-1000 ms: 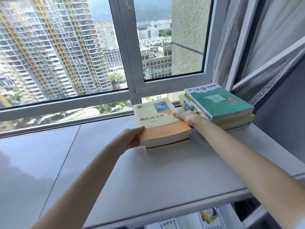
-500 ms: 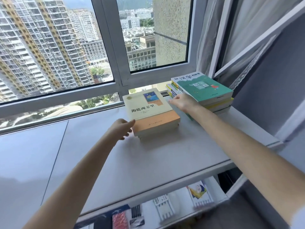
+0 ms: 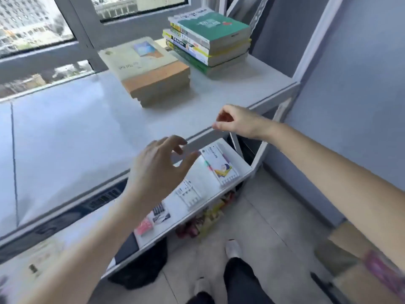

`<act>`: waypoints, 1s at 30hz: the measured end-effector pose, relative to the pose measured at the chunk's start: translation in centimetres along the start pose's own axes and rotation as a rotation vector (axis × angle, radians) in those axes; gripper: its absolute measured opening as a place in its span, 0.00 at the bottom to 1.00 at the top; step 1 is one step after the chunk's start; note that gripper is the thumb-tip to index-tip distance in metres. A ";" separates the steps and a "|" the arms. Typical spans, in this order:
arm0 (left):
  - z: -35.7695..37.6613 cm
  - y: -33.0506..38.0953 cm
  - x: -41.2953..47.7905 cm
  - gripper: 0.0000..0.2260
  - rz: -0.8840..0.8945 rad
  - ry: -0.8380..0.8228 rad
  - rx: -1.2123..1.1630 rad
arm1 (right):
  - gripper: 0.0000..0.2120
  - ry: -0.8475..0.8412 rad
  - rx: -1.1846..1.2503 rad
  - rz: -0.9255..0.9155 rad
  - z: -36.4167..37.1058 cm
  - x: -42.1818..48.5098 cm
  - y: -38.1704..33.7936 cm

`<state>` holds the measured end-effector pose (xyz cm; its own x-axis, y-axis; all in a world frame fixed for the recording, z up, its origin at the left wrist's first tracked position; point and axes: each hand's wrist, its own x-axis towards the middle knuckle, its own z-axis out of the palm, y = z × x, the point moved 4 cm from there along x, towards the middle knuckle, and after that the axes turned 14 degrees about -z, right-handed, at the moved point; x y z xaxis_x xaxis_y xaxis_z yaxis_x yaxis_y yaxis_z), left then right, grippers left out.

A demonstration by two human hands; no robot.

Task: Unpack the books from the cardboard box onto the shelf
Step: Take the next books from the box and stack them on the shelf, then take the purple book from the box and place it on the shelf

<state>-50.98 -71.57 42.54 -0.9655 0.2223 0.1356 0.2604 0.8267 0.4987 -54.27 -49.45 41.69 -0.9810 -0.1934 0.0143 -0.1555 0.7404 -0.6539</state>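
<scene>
Two book stacks, orange one (image 3: 151,71) and green one (image 3: 210,38), at shelf (image 3: 65,132) far right corner, left hand (image 3: 157,170) fingers spread wide and empty, right hand (image 3: 238,123) loosely curled, empty, over front edge

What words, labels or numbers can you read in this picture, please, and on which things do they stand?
None can be read with certainty.
Cream and orange book: a line of dark characters on the cover, blurred.
Green book on top of the stack: pale characters on the cover, blurred.
Spines of the stack: print too small.
Packets on the lower shelf: print too small.
</scene>
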 end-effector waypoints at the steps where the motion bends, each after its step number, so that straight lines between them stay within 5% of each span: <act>1: 1.3 -0.3 -1.4 0.20 0.011 -0.046 0.018 | 0.18 -0.014 0.024 0.010 0.7 -1.2 0.4; 8: 12.6 -5.2 -7.7 0.25 -0.159 -0.357 0.360 | 0.23 -0.313 -0.003 0.215 9.0 -9.9 7.8; 13: 18.2 -3.8 -12.5 0.28 -0.123 -0.498 0.524 | 0.16 -0.275 -0.007 0.372 10.5 -18.9 14.2; 18: 23.3 5.5 -18.6 0.27 0.024 -0.524 0.591 | 0.31 -0.229 -0.041 0.505 7.2 -32.9 20.0; 24: 30.0 21.2 -26.9 0.26 0.284 -0.549 0.567 | 0.21 -0.161 -0.060 0.657 1.0 -51.4 24.9; 30: 36.4 33.3 -32.7 0.24 0.471 -0.587 0.493 | 0.28 -0.078 0.022 0.792 -3.8 -65.7 28.8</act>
<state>-10.81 -32.46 23.59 -0.6397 0.7105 -0.2933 0.7294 0.6814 0.0598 5.25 -13.01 24.77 -0.7881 0.3400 -0.5131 0.5876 0.6639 -0.4625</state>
